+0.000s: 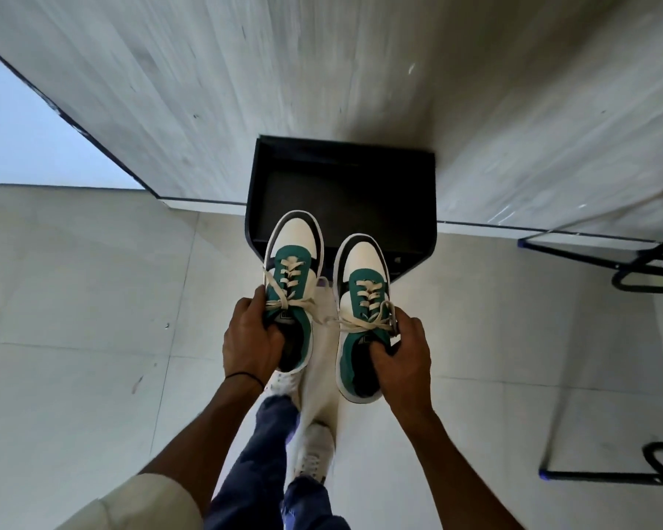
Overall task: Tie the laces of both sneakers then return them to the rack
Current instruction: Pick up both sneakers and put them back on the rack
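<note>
I observe both hands raised in front of the body, each carrying one sneaker.

Left hand (251, 338): closed round the heel end of the left sneaker (297, 239), fingers tucked into the shoe's opening, thumb on its outer side. A thin black band (245, 376) sits on that wrist.

Right hand (400, 353): closed likewise on the collar of the right sneaker (362, 258), fingers hooked inside the opening.

Both sneakers are white, green and black, held clear of the floor (73, 300), toes pointing away from the hands, side by side with a narrow gap between them. The left one is carried slightly further forward.

Laces (289, 296): cream, knotted in a bow on each shoe (loops and loose ends trail across the gap between the two hands; one end lies against the right hand's fingers).

Rack (341, 177): black, seen from above, just ahead of the hands and set against the pale wall (284, 70). The toes of both sneakers overlap its near edge in the view; I cannot tell whether they touch it.

Below the hands I see blue jeans (272, 422) and the person's own white shoes (314, 453) on the tiled floor. A dark metal frame (590, 248) stands well off beyond the right hand.
</note>
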